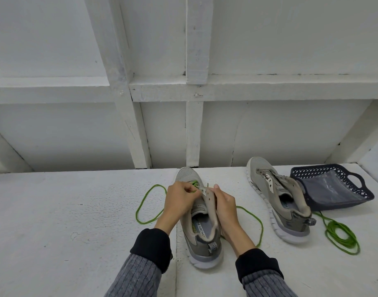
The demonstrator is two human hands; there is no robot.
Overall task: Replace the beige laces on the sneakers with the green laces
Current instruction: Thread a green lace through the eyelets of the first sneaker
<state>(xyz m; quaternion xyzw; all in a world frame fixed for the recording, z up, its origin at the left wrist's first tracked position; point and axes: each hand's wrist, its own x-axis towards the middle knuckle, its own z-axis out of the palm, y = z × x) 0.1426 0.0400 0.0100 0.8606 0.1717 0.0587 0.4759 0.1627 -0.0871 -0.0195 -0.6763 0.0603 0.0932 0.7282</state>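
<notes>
Kneeling over a rough white-painted surface (76, 211), I work on a grey sneaker (199, 219) that stands toe-away between my hands. My left hand (179, 200) pinches the green lace (147, 202) at the front eyelets, fingers curled tight; my right hand (225, 209) grips the shoe's right eyelet flap, thumb up. The lace loops out onto the surface on both sides of the shoe. To the right lies the second sneaker (278, 200), unlaced, leaning against a dark blue basket (359, 194), with another green lace (342, 236) coiled just beside its heel. Behind, white wooden framing (196, 86) backs the white wall panels.
</notes>
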